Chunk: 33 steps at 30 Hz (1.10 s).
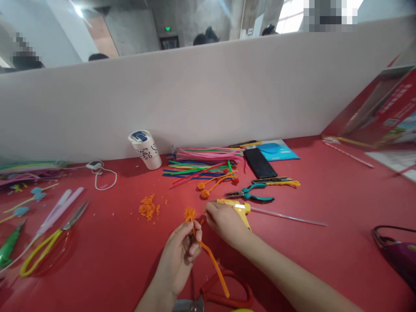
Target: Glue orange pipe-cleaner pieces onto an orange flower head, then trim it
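Observation:
My left hand [180, 249] is closed round an orange pipe cleaner flower [190, 213], pinched just below its fluffy head. The flower's stem [214, 262] slants down to the right from my fingers. My right hand [225, 219] lies to the right of the flower, its fingers curled together by the nozzle end of a yellow glue gun [241, 206]. What those fingers hold, if anything, is hidden. A clear glue stick [289, 215] pokes out of the gun's back. Left of the flower is a heap of orange fluff [147, 208]. Red-handled scissors [248, 298] lie below my hands.
Behind lie pliers [248, 193], finished orange flowers [204, 194], bundled pipe cleaners [208, 155], a phone [260, 164] and a white tumbler [146, 149]. Yellow-handled scissors [52, 245] and a lilac hair straightener [61, 208] are at left. A white partition [208, 95] bounds the red table [325, 268].

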### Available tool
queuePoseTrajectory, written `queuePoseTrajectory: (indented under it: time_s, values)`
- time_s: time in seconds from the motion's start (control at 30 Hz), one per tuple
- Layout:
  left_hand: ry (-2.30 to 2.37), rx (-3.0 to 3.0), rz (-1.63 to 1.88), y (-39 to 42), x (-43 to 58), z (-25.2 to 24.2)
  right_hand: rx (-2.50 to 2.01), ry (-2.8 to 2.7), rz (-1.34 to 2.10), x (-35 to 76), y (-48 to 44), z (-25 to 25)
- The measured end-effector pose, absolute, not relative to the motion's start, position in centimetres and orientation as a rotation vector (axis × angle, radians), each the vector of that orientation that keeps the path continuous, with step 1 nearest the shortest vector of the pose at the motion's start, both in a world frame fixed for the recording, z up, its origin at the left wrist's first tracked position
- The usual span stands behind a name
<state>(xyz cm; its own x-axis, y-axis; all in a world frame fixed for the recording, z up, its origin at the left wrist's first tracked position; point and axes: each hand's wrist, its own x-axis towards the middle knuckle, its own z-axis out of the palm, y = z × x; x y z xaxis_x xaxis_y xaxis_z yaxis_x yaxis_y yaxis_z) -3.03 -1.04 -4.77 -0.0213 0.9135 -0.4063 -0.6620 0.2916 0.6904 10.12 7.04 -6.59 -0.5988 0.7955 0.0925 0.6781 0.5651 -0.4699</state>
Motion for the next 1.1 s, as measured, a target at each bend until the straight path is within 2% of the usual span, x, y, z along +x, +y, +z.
queuePoseTrajectory:
  time_s: [0.17, 0.3, 0.77, 1.1]
  values:
    - [1.012, 0.396, 1.288, -1.3, -2.7, -5.2, -1.143, -2.233, 0.821, 11.8, 5.6, -4.2]
    - [1.087, 0.459, 1.268, -1.6, -2.3, -5.3, -1.078, -2.142, 0.870, 11.9, 4.2, -3.0]
    - [1.198, 0.557, 1.216, -1.8, -2.1, -5.7, -0.942, -2.319, 0.415, 12.0, 2.9, -2.7]
    - [1.222, 0.633, 1.195, -2.0, -2.1, -6.0, -0.879, -2.346, 0.265, 12.0, 2.8, -2.4]
